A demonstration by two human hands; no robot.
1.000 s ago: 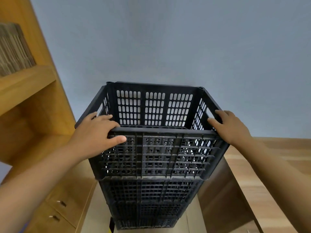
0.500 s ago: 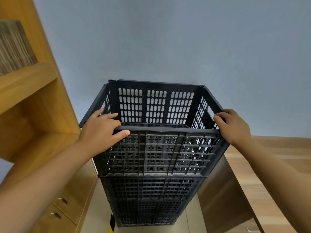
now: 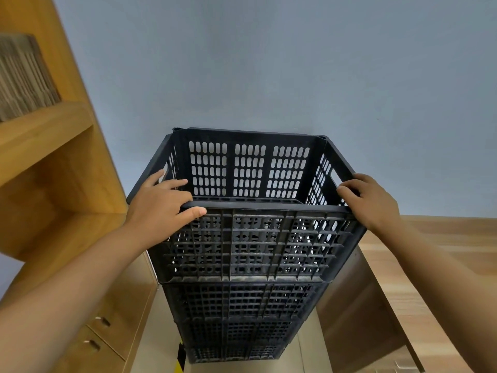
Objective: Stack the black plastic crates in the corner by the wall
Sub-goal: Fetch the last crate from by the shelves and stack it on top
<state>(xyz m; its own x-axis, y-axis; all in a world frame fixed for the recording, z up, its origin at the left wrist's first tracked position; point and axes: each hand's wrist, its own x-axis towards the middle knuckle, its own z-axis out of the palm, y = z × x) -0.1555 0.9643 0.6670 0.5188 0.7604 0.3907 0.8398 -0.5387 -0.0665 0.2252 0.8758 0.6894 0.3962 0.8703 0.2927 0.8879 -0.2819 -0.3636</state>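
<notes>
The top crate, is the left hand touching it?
Touching. Head view: the left hand grips the top crate at its near-left rim corner.

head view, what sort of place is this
Probably an office or storeroom corner: stacked black crates against a grey wall, a wooden shelf holding folded cardboard, and a wooden desk.

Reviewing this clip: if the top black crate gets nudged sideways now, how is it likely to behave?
The top crate looks stiff: ribbed lattice walls and a solid rim. Probably light for its size, since the walls are mostly holes and it appears empty. It sits atop the stack of crates, so a hard push may tip the column, though the left hand and right hand steady its rim.
</notes>
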